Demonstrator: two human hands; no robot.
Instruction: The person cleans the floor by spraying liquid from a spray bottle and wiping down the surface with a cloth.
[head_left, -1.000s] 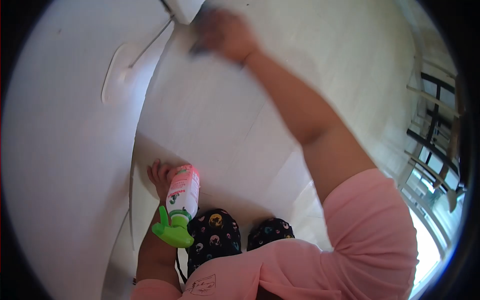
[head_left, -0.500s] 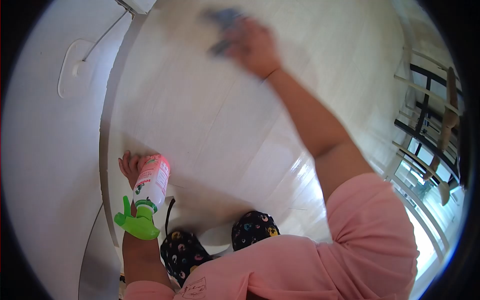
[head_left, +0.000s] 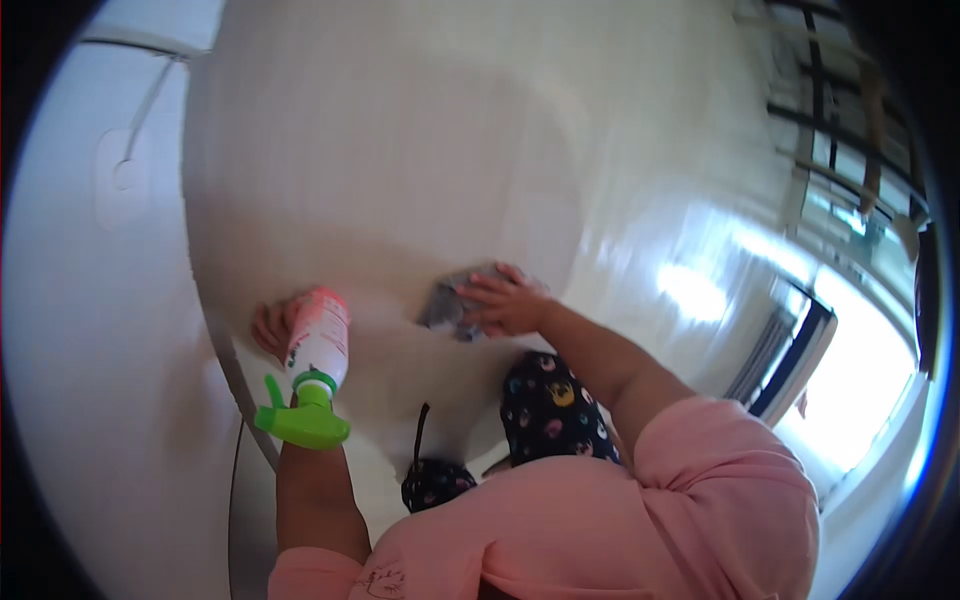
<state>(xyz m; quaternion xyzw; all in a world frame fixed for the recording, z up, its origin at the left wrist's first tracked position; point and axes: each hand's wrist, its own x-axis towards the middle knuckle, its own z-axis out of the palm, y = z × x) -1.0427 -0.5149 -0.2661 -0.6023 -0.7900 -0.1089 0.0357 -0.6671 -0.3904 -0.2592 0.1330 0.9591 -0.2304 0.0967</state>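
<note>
My left hand [head_left: 272, 328] rests on the pale surface, fingers apart, at the left. Right against it is a pink and white spray bottle [head_left: 320, 335] with a green trigger head, which hides part of the palm, the thumb and the wrist. No finger shows wrapped round the bottle. Near the middle, my right hand [head_left: 503, 300] presses a crumpled grey cloth [head_left: 447, 302] onto the pale surface [head_left: 400, 180], its fingers bent over the cloth.
A white panel [head_left: 90, 330] with an oval fitting and a cord runs along the left. Below the hands are dark patterned trouser legs [head_left: 555, 405] and a black strap [head_left: 421, 435]. Dark and wooden bars [head_left: 845, 140] stand at the upper right, above a bright opening [head_left: 850, 370].
My right hand has come down with the cloth, from the top of the view to near my knees. My left hand stays beside the bottle. The view has shifted and turned.
</note>
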